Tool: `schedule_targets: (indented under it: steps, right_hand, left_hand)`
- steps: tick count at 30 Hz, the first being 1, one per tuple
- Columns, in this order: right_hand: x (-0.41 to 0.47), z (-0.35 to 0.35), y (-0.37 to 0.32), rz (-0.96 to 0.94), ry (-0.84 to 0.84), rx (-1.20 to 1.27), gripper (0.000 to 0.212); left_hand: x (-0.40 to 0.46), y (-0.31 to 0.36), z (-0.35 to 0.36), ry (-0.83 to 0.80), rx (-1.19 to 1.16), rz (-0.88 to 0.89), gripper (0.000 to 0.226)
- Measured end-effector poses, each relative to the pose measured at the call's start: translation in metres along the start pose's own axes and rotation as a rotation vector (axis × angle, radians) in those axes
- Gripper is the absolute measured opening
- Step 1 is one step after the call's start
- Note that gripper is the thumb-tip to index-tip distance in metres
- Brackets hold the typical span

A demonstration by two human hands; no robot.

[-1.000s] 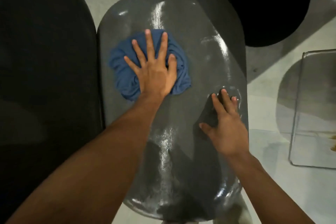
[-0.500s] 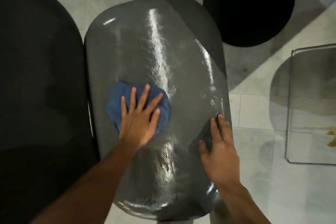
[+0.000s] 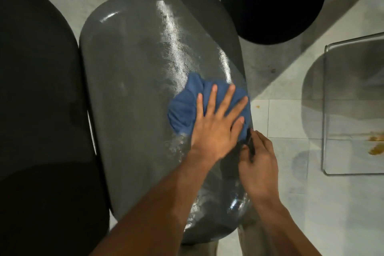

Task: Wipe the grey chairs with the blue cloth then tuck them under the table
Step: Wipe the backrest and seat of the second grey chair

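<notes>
Pale tiled floor [image 3: 291, 118] (stained), black round stool [image 3: 272, 0], glass table [image 3: 353, 110].

A pale tiled floor [image 3: 286, 118] is seen, marked by a small orange stain [image 3: 257, 107]. A round black disc [image 3: 273, 2] lies at the top. A clear glass panel [image 3: 353, 110] with orange-brown smears [image 3: 377, 143] is seen at right.
</notes>
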State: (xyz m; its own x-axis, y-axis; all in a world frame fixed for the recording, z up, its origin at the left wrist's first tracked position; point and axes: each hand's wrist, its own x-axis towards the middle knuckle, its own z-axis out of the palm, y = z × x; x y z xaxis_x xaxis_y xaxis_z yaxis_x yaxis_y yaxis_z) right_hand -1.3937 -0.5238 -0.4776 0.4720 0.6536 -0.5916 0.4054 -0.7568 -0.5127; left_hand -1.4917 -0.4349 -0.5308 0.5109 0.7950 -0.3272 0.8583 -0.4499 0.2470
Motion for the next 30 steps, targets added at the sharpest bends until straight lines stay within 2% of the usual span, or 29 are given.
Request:
schedule_targets:
  steps: [4, 6, 8, 12, 15, 17, 19, 23, 27, 30]
  right_hand:
    - [-0.005, -0.003, 0.008, 0.016, -0.026, 0.026, 0.045]
    - [-0.007, -0.004, 0.008, 0.030, -0.042, 0.030, 0.044]
    - [-0.009, -0.004, 0.007, 0.044, -0.071, 0.029, 0.045]
    - [-0.010, 0.001, 0.009, 0.043, -0.081, -0.032, 0.046]
    - [-0.011, 0.006, 0.010, 0.057, -0.055, -0.047, 0.045]
    - [-0.011, 0.006, 0.009, 0.053, -0.044, -0.033, 0.045]
    - [-0.010, 0.005, 0.009, 0.032, -0.021, -0.002, 0.044]
    - [-0.007, -0.003, 0.006, 0.041, -0.004, 0.080, 0.042]
    - [-0.004, -0.005, 0.006, 0.015, -0.023, 0.051, 0.042]
    - [-0.005, -0.002, 0.007, -0.009, -0.057, -0.025, 0.045]
  left_hand:
    - [-0.100, -0.007, 0.020, -0.064, -0.029, 0.005, 0.052]
    - [-0.139, -0.037, 0.020, -0.095, -0.032, -0.081, 0.051]
    - [-0.149, -0.079, 0.011, -0.133, -0.008, -0.245, 0.054]
    - [-0.080, -0.136, -0.016, -0.043, -0.049, -0.561, 0.056]
    - [-0.009, -0.116, -0.027, 0.048, -0.105, -0.661, 0.058]
    - [0.015, -0.087, -0.025, 0.047, -0.092, -0.594, 0.059]
    - [0.015, -0.053, -0.018, 0.010, -0.074, -0.445, 0.059]
    - [-0.047, 0.010, 0.011, -0.064, -0.049, -0.173, 0.057]
    - [-0.156, 0.032, 0.036, -0.122, -0.102, -0.110, 0.053]
    - [-0.223, 0.001, 0.035, -0.187, -0.110, -0.183, 0.052]
